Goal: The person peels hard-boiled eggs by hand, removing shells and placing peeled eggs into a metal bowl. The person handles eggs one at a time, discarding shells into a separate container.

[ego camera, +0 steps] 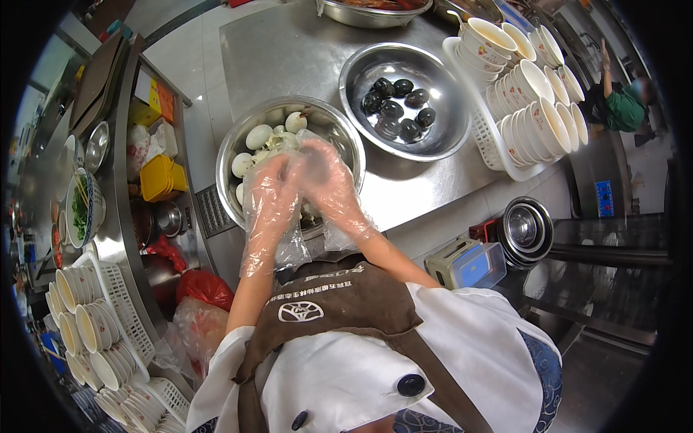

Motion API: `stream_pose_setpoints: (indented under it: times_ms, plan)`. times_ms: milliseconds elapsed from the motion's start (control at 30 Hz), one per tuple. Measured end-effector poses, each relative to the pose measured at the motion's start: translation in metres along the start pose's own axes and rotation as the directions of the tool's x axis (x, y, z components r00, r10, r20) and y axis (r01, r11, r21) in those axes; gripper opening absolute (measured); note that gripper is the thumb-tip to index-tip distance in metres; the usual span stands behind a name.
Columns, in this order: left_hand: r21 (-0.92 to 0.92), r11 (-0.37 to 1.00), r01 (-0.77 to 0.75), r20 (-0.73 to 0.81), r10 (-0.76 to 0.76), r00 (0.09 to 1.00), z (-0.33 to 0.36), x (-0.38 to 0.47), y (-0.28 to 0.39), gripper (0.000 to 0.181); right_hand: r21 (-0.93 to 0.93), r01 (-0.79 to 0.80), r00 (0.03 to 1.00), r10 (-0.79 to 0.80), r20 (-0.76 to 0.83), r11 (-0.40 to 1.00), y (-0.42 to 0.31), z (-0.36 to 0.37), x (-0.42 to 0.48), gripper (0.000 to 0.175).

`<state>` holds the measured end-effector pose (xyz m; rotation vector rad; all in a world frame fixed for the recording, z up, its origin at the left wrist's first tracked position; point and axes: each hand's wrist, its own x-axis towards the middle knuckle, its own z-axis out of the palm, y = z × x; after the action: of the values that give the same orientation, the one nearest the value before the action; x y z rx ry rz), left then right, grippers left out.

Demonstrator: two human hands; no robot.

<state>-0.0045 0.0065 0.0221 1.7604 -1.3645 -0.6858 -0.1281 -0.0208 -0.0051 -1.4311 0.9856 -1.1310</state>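
My left hand and my right hand, both in clear plastic gloves, meet over a steel bowl. A dark, smooth egg, likely a peeled preserved egg, shows blurred in the fingers of my right hand. The curled fingers of my left hand are close beside it; their exact contact is hidden. Pale unpeeled eggs and broken shell pieces lie in the bowl below. To the right, a second steel bowl holds several shiny dark peeled eggs.
Both bowls stand on a steel table. A white plastic basket with stacked bowls sits at its right end. A metal basin is at the far edge. Left is a steel shelf unit. A person stands far right.
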Motion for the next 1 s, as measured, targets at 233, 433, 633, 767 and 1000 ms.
stream_pose_setpoints:
  times_ms: [233, 433, 633, 767, 1000]
  plan:
    - [-0.053, 0.989, 0.141, 0.080, -0.137, 0.987, -0.004, 0.000, 0.010, 0.032, -0.007, -0.019, 0.999, 0.019, -0.031, 1.000, 0.000, 0.005, -0.004, 0.053]
    - [-0.029, 0.995, 0.095, 0.053, -0.094, 0.994, -0.002, 0.001, 0.002, 0.028, -0.039, 0.025, 1.000, -0.025, 0.004, 0.999, 0.005, 0.004, -0.004, 0.053]
    - [0.016, 0.999, 0.045, 0.072, -0.046, 0.996, -0.003, 0.001, -0.006, 0.029, -0.021, -0.011, 0.998, 0.012, 0.068, 1.000, 0.012, 0.001, -0.003, 0.054]
    - [-0.005, 1.000, 0.007, 0.025, -0.007, 1.000, -0.004, 0.002, -0.010, 0.027, 0.026, 0.016, 0.996, -0.018, 0.089, 1.000, 0.012, -0.001, 0.000, 0.053]
    - [-0.256, 0.949, 0.184, 0.090, -0.166, 0.982, -0.005, 0.004, -0.019, 0.023, 0.422, -0.355, 0.927, 0.254, 0.278, 0.834, 0.002, -0.011, 0.004, 0.052]
